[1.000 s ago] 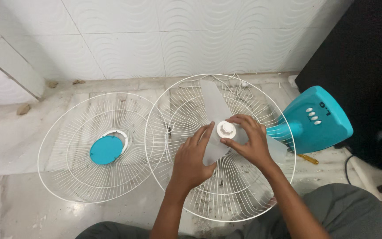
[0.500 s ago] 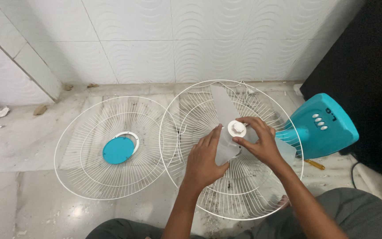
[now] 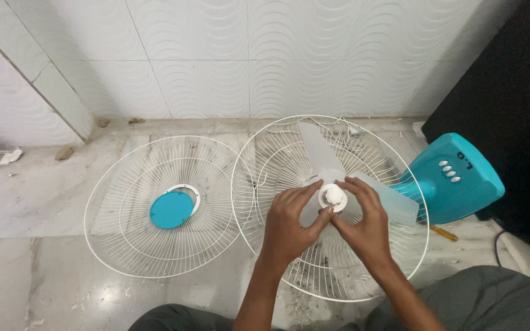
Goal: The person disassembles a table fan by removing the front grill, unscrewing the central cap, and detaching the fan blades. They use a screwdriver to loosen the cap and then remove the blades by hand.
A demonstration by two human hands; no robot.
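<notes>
A translucent white fan blade (image 3: pixel 320 154) sits in the white rear wire guard (image 3: pixel 277 150) on the floor, with a white round cap (image 3: pixel 332 197) at its hub. My left hand (image 3: pixel 291 227) rests on the blade, its fingers curled against the left side of the cap. My right hand (image 3: pixel 363 227) grips the cap from the right with thumb and fingers. The turquoise fan base (image 3: pixel 458 178) lies to the right of the guard. The front wire guard (image 3: pixel 124 202) with a turquoise centre disc (image 3: pixel 172 210) lies to the left.
White tiled wall runs along the back. A yellow-handled screwdriver (image 3: pixel 444 233) lies on the marble floor below the base. A black panel (image 3: pixel 510 92) stands at the right. Bits of debris lie by the wall at the left. My grey-trousered knees are at the bottom.
My left hand has moved up to the cap and my right hand has turned around it. The blade has rotated, so one blade now points right. The view shifted slightly.
</notes>
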